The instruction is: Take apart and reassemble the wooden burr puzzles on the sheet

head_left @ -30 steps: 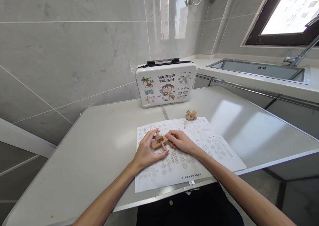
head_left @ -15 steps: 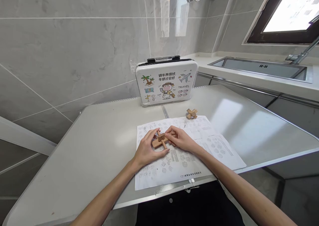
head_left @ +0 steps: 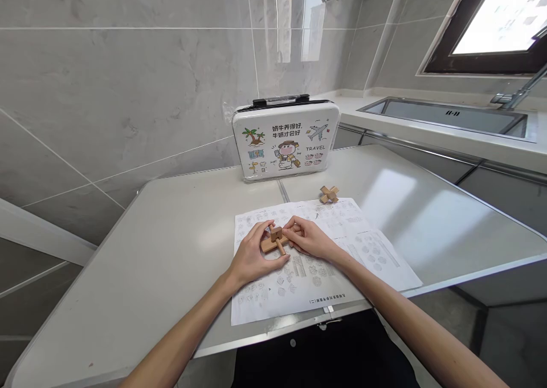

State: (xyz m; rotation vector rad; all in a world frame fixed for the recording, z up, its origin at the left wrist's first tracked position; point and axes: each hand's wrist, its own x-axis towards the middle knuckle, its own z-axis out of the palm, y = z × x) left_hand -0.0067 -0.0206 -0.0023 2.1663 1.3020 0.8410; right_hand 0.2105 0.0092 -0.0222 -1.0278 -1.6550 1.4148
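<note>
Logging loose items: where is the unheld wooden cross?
In the head view, the wooden cross sits right of centre at the far edge of the paper, between the white case and the right hand.

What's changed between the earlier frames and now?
The small wooden block on the rod has turned up, showing more of its near face. The right hand's grip has edged left toward it. Nothing newly grasped or let go: the left hand's grip still spans the rod. Crossed wooden piece, printed sheet and case stayed put.
</note>
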